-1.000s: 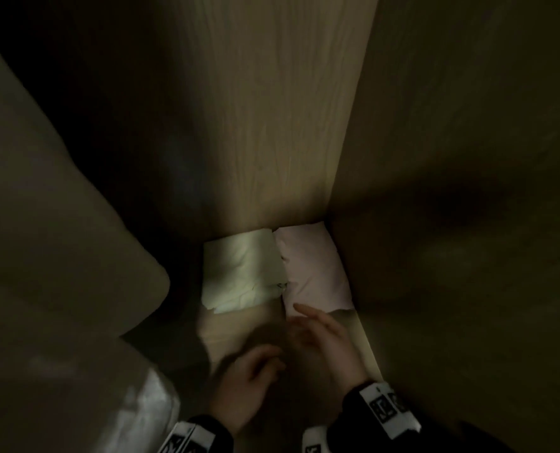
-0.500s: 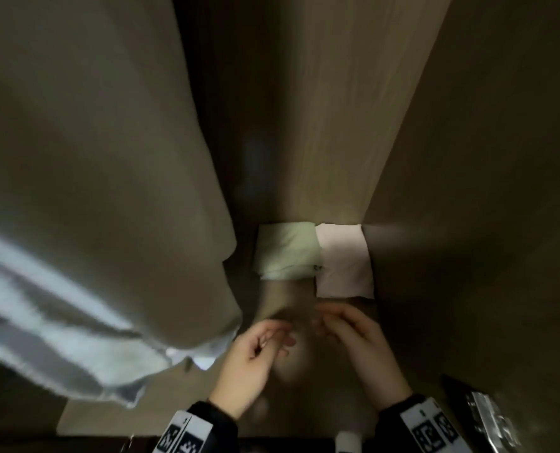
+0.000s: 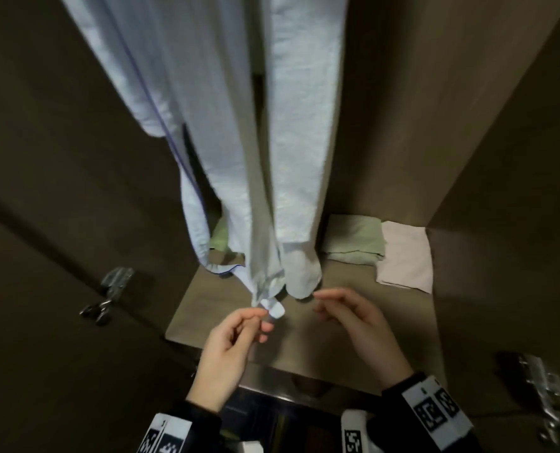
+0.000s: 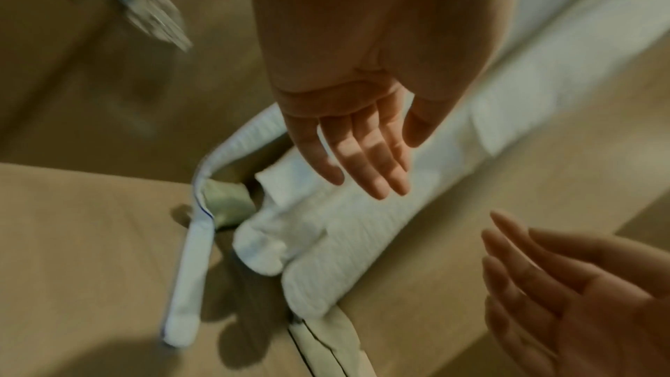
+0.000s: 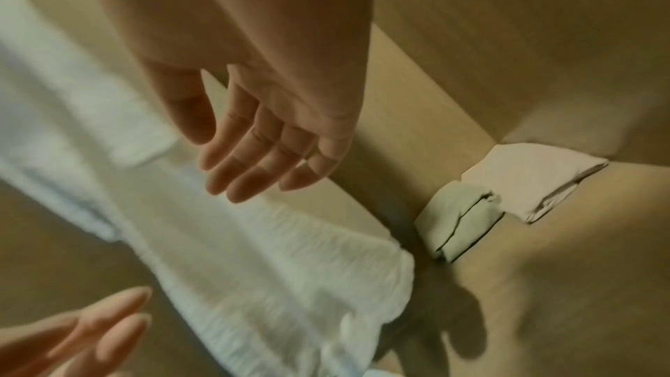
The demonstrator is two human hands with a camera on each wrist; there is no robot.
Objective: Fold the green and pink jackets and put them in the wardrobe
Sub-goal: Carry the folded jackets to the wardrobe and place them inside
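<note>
Both grips slack, empty, above wardrobe shelf (image 3: 226,299) with folded green jacket (image 3: 353,240) beside pink jacket (image 3: 406,256).

A: What hangs there?
B: A pale blue garment (image 3: 206,109) with a purple-piped edge, cuffs near the shelf
A: And metal?
B: Hinges (image 3: 113,284) on both side panels, the right one (image 3: 541,384) blurred

My head camera looks down into the wardrobe (image 3: 468,125); both wrist cameras sit close (very close), sharing its shelf (image 3: 353,328) corner.
</note>
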